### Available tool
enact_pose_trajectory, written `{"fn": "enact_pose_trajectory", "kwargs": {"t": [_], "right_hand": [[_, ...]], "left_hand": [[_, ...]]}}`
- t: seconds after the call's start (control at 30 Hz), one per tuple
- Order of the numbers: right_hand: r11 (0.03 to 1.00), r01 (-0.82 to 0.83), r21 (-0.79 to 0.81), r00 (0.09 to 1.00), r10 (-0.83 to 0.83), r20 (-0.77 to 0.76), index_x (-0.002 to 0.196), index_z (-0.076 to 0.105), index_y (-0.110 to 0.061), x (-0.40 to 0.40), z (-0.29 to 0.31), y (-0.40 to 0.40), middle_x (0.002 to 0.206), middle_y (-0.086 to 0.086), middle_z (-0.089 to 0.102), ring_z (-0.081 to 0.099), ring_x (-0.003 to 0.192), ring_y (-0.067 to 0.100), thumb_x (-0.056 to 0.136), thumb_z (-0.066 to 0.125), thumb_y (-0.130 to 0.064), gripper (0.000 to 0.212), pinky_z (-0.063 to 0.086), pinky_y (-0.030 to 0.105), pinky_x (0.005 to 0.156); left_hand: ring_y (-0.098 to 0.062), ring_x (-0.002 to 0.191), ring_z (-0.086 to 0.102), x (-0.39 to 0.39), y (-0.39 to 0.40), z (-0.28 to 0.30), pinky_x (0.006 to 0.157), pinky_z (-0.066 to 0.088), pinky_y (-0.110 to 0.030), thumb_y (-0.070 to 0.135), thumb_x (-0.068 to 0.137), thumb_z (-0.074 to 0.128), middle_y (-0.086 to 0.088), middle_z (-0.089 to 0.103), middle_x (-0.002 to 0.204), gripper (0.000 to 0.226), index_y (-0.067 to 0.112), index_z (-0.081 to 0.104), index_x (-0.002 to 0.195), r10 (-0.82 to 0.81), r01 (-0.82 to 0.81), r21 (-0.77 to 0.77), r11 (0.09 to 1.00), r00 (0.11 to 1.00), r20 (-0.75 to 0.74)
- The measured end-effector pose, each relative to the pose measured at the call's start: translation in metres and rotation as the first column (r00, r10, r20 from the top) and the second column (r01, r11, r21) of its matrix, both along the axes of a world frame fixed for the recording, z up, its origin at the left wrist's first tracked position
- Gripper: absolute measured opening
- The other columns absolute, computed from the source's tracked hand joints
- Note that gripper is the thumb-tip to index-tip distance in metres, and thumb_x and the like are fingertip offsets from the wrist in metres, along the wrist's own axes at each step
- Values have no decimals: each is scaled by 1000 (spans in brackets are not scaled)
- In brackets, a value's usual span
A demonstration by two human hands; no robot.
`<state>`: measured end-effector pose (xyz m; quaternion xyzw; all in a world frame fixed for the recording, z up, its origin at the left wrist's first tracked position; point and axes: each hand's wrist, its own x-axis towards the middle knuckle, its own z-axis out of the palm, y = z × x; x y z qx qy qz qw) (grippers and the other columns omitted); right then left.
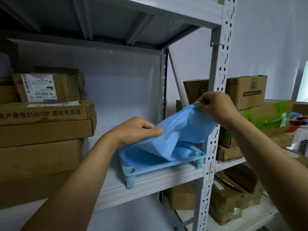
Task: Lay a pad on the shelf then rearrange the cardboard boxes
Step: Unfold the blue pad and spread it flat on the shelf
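Observation:
A thin light-blue pad [180,130] hangs crumpled above a light-blue plastic tray with short legs [160,166] that stands on the white metal shelf [150,184]. My left hand [138,130] pinches the pad's left edge. My right hand [216,107] pinches its upper right corner, raised in front of the perforated shelf post [211,147]. Flat cardboard boxes [45,124] are stacked on the same shelf to the left, with a labelled box [43,87] on top.
More cardboard boxes [246,92] sit on the neighbouring shelf to the right, one with green tape [270,117]. Further boxes [233,197] lie on the lower right shelf. The upper shelf's underside [116,20] is close overhead. A white wall stands behind.

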<state>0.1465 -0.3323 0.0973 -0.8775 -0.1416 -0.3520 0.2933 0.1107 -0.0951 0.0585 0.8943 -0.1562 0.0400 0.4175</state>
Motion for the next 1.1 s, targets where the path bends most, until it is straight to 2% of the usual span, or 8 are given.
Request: {"fn": "enact_pose_trajectory", "kwargs": {"t": [0.1, 0.33, 0.57, 0.7, 0.8, 0.9, 0.97, 1.1], "right_hand": [[994, -20, 107, 997, 28, -69, 77, 66, -13, 1, -3, -8, 80, 3, 61, 51, 76, 13, 85, 67, -14, 8, 38, 23, 58], [972, -173, 162, 894, 224, -387, 62, 45, -14, -6, -11, -13, 67, 5, 55, 51, 66, 20, 71, 79, -6, 36, 41, 28, 58], [805, -346, 482, 526, 592, -611, 73, 61, -8, -18, -23, -25, 72, 8, 66, 65, 61, 19, 71, 62, -26, 19, 54, 23, 50], [916, -287, 279, 648, 400, -648, 80, 67, -8, -19, -25, -26, 81, 7, 66, 60, 79, 20, 85, 61, -16, 11, 51, 28, 75], [985, -172, 8, 851, 152, -503, 79, 67, -15, -19, -24, -16, 79, 0, 59, 51, 75, 12, 92, 57, -13, 16, 40, 20, 68], [988, 95, -119, 988, -108, -108, 98, 72, -15, -16, -18, -6, 86, 2, 49, 47, 76, 18, 93, 56, -20, 17, 38, 28, 63], [949, 305, -85, 948, -294, 120, 108, 71, -20, -17, -11, -5, 92, 5, 49, 48, 85, 25, 93, 56, -26, 22, 32, 30, 66], [936, 336, 102, 926, -348, 145, 111, 70, -22, -21, -2, 0, 99, 11, 69, 59, 94, 32, 94, 52, -29, 26, 34, 29, 67]], "left_hand": [[-14, 71, 61, -3, 8, 5, 69, 48, -29, 33, 85, 68, -7, 72, 81, 20, 15, 76, 79, 23, -26, 114, 993, 999, 24], [-5, 54, 45, -23, 4, 38, 49, 32, -17, 22, 71, 78, 8, 52, 56, 31, 24, 52, 56, 166, -282, 133, 950, 818, 551], [-11, 59, 42, -34, 8, 2, 54, 33, -27, 32, 70, 79, 4, 48, 65, 36, 16, 48, 66, 31, -125, 421, 898, 974, 224], [-15, 64, 49, -34, 8, -16, 66, 41, -31, 54, 86, 53, -2, 54, 70, 47, 9, 56, 72, -17, 2, 256, 967, 998, 57], [-18, 77, 63, -34, 10, -21, 79, 49, -33, 48, 91, 54, 0, 69, 82, 38, 15, 67, 81, -14, 25, 128, 991, 996, -90], [-20, 76, 59, -35, 16, -16, 73, 46, -32, 42, 85, 63, -8, 68, 85, 33, 9, 67, 86, -37, 69, 144, 987, 977, -209], [-16, 69, 52, -39, 23, -8, 65, 41, -27, 35, 90, 61, -5, 60, 74, 27, 11, 65, 77, -16, 67, 254, 965, 980, -198], [-15, 68, 46, -43, 32, 10, 66, 37, -30, 25, 81, 71, -4, 56, 72, 22, 5, 68, 73, 25, -8, 406, 914, 999, -35]]}}
